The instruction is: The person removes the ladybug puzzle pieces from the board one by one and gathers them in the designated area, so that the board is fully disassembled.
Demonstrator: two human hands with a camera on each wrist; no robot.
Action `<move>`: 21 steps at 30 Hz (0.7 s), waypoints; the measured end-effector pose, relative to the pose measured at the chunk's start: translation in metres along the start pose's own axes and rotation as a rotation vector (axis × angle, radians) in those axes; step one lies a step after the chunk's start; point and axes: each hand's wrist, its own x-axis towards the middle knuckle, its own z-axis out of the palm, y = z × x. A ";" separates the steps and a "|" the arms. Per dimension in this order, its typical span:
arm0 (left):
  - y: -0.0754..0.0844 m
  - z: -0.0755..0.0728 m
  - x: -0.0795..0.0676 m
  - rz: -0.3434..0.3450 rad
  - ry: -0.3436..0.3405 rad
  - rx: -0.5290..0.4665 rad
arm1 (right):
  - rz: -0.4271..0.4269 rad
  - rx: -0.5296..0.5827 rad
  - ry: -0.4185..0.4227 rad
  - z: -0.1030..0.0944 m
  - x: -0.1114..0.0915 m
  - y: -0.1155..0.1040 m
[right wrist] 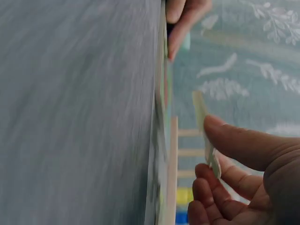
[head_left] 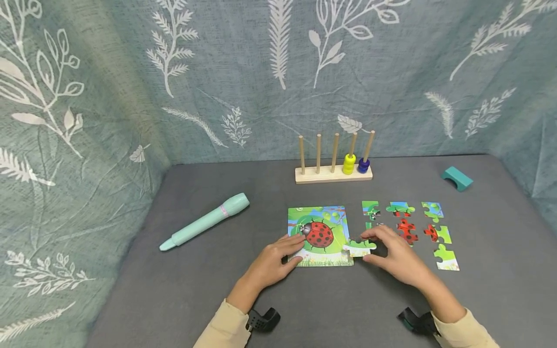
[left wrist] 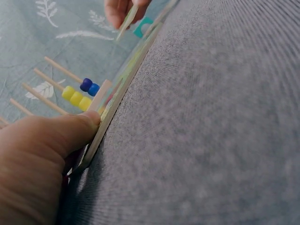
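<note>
A square puzzle board (head_left: 322, 261) with a ladybug picture lies on the dark table. My left hand (head_left: 275, 258) rests on its left side, fingers over the picture and thumb near the lower left corner. In the left wrist view, the thumb (left wrist: 77, 131) touches the board's edge. Between thumb and fingers, my right hand (head_left: 398, 256) pinches a green and white puzzle piece (head_left: 360, 248) above the board's lower right edge. The right wrist view shows this piece (right wrist: 200, 110) edge-on, raised off the table. Several loose pieces, including a red spotted one (head_left: 406, 232), lie right of the board.
A wooden peg stand (head_left: 332, 176) with yellow and blue beads stands behind the board. At the left lies a mint-green pen-shaped object (head_left: 204, 222). A teal arch block (head_left: 457, 178) is at the back right. Patterned cloth (head_left: 243, 72) hangs behind the table.
</note>
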 end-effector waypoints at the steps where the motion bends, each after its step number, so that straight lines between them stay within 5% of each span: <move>1: 0.000 0.000 0.000 0.003 0.002 -0.003 | 0.005 -0.011 0.015 -0.004 -0.004 0.003; 11: 0.001 0.001 0.001 0.002 0.006 -0.018 | -0.015 -0.039 0.115 -0.037 -0.037 0.034; 21: -0.001 0.001 0.002 0.005 0.015 -0.019 | 0.032 -0.025 0.088 -0.056 -0.057 0.056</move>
